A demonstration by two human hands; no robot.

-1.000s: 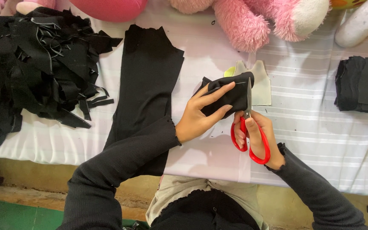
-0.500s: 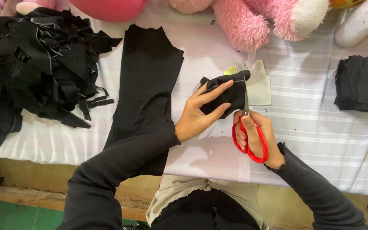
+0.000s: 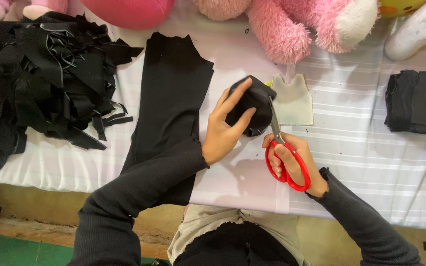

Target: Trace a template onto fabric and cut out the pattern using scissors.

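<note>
Left hand (image 3: 223, 132) pinches a folded black fabric piece (image 3: 252, 106) on the tabletop (image 3: 361, 148); right hand (image 3: 294, 165), just right of it, grips red-handled scissors (image 3: 282, 152), fingers through the loops. Blades run away from the person, tips up at the fabric's right edge, long axis near-vertical in view. Risk: left fingertips sit close to the blades, could get nicked; the bunched fabric could slip and skew the cut. Cream pattern piece (image 3: 294, 101) lies just beyond the blades.
</note>
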